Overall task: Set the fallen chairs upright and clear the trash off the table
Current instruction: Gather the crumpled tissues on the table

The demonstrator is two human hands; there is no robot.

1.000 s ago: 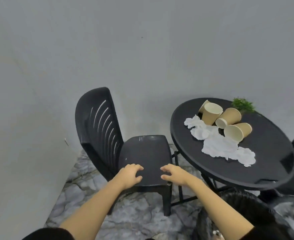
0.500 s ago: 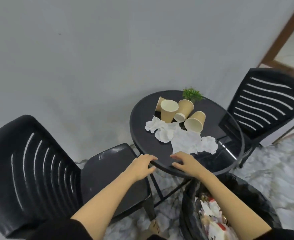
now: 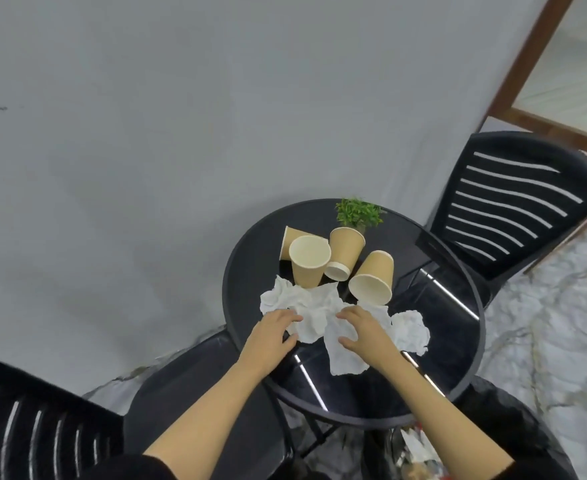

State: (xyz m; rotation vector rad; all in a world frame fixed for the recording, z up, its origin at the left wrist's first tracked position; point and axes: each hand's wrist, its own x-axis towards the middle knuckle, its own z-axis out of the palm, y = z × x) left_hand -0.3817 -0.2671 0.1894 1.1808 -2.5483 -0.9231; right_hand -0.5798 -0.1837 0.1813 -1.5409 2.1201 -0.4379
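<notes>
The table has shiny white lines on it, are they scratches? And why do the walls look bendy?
In the head view, the bright streaks on the table look like reflected light on its glossy dark top, not scratches. Also in the head view, the wide-angle lens bends straight edges, so the wooden frame and the right chair lean. The crumpled tissues and cups stay sharp.

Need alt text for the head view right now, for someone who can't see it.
Both hands, left hand and right hand, rest on crumpled white paper on a round black table. Four paper cups and a small green plant sit behind; black chairs stand either side.
</notes>
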